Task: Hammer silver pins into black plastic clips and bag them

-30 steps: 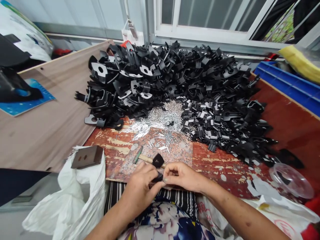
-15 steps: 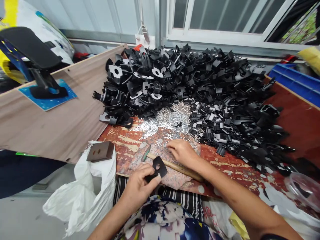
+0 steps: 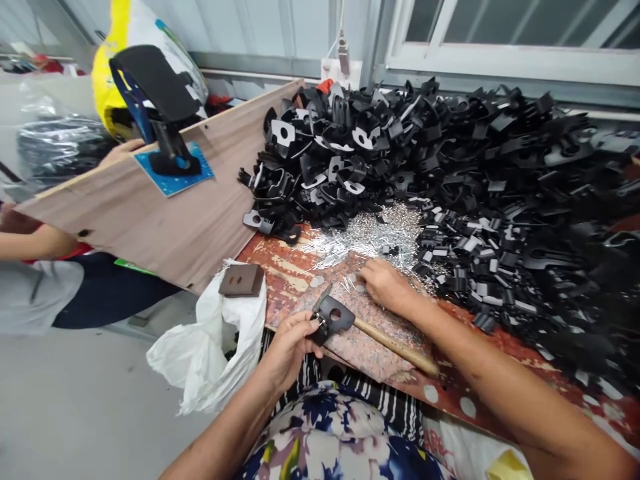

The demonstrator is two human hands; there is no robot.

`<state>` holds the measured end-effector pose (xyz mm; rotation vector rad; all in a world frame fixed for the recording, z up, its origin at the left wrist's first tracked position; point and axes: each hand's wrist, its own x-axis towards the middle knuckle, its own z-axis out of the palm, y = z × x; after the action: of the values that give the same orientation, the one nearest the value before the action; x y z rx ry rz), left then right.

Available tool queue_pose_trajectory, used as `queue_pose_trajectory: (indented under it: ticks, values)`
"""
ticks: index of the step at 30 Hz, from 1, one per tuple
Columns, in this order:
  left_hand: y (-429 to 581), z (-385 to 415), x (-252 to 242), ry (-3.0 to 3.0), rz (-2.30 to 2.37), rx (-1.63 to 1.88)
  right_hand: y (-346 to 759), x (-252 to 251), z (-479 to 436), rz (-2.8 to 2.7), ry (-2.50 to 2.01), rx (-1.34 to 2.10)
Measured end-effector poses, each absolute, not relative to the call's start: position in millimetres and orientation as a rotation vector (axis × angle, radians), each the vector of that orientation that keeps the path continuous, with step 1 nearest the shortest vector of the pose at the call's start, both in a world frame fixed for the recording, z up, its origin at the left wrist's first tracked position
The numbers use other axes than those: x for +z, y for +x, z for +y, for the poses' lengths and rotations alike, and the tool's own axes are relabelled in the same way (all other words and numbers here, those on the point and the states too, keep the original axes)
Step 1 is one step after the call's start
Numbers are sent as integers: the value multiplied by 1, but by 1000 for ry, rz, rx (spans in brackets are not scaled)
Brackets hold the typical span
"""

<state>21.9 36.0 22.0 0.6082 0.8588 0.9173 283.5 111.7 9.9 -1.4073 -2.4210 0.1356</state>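
My left hand (image 3: 290, 343) pinches a black plastic part (image 3: 341, 317) with a round hole, holding it over the near edge of a speckled stone slab (image 3: 345, 353). Small metal bits show on the part beside my thumb. Over the slab's far side, my right hand (image 3: 387, 287) has its fingers bent and pressed together; whatever they hold is hidden. A few loose metal pins (image 3: 347, 284) lie by its fingertips, with a large heap of pins (image 3: 385, 230) just beyond. Between my hands a wooden handle (image 3: 397, 345) rests on the slab, its far end behind the black part.
Black plastic parts (image 3: 430, 147) are piled high at the back, with smaller black clips (image 3: 470, 250) at right. A wooden board (image 3: 200, 213) borders the left. A brown block (image 3: 242, 280) sits on a white sack (image 3: 210, 373). Another person's arm (image 3: 30, 243) is at far left.
The view has swung left. My left hand has turned the black part, so its holed end now points right. My right hand stays by the loose pins, its fingers drawn together.
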Motion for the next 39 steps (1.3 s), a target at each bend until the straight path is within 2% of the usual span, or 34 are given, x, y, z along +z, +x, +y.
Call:
queue_pose_trajectory:
  ticks: [4, 9, 17, 24, 30, 34, 39]
  values:
    - [25, 40, 20, 545, 838, 958, 288, 24, 84, -2124, -1467, 131]
    - [42, 40, 18, 520, 768, 971, 248, 49, 27, -1752, -1163, 481]
    - [52, 32, 19, 474, 709, 938, 213, 44, 14, -1796, -1147, 392]
    - [49, 28, 14, 436, 697, 964, 207, 58, 0, -2019, -1179, 37]
    - [53, 25, 18, 447, 705, 976, 206, 55, 1, -2095, -1277, 239]
    - [52, 24, 19, 447, 709, 977, 207, 51, 0, -2111, -1258, 244]
    - [50, 25, 11, 363, 736, 953, 213, 52, -1, -1900, -1172, 413]
